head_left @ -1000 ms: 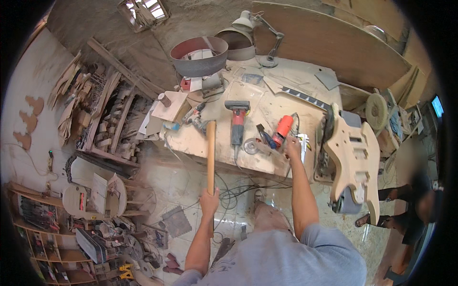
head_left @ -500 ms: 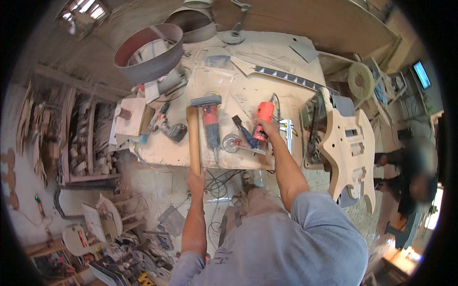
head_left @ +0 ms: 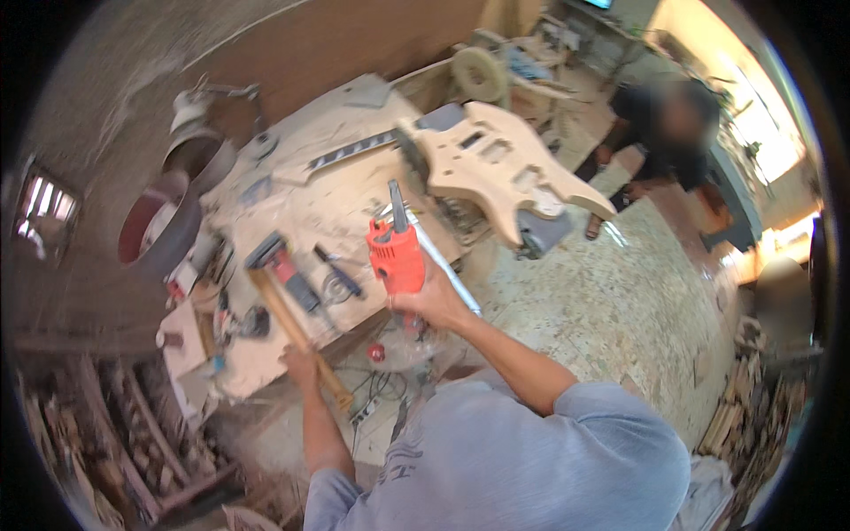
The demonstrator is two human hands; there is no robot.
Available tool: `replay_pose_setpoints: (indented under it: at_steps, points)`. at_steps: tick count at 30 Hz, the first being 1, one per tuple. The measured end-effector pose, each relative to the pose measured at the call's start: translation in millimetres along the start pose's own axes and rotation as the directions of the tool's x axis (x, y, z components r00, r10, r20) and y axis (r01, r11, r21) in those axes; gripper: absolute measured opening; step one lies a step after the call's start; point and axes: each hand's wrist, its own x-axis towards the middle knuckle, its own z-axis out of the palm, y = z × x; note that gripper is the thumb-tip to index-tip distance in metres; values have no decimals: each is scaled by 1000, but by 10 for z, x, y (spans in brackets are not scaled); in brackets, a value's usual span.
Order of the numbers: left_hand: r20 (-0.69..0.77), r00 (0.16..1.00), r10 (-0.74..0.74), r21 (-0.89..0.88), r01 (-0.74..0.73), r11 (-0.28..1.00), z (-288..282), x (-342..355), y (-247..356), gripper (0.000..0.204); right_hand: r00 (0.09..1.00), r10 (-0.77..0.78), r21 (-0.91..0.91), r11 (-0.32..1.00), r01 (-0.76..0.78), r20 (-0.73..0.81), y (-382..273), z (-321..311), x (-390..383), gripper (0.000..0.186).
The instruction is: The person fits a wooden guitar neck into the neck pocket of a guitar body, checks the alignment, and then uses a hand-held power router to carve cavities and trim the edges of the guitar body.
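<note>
My right hand [head_left: 432,296] is wrapped round a red trim router [head_left: 395,258], raised in front of the bench edge. A dark part sticks up from the router's top; a clear base with a red knob shows below. My left hand [head_left: 301,365] is at the bench's near edge, against the side of a long wooden bar [head_left: 285,317]; blur hides how its fingers sit. The bar's near end juts past the edge. Beyond it lie a red and black power tool [head_left: 292,276] and a dark-handled brush [head_left: 338,270]. Behind the router is a silver caliper [head_left: 440,258], blurred.
A pale guitar body [head_left: 505,164] stands at the bench's right side. A neck with a dark fretboard [head_left: 354,149] lies farther back. Cables [head_left: 379,389] hang below the edge. A cordless drill [head_left: 243,323] lies left. Another person [head_left: 660,133] is at the far right.
My view has swung to the right. The router has been lifted off the bench in my right hand. My left hand is no longer over the wooden bar's near end.
</note>
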Motion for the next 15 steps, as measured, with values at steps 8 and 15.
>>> replay_pose_setpoints:
  at_steps: [8,15]
  points:
    - [-391,914,106,-180,-189,965,-39,-440,194,68,907,-81,176,970,167,-414,-588,-1121,-1477,62]
    - [-540,782,312,-326,-535,779,-299,-824,1267,57,563,-273,145,797,586,-780,-1043,-1969,-1671,52]
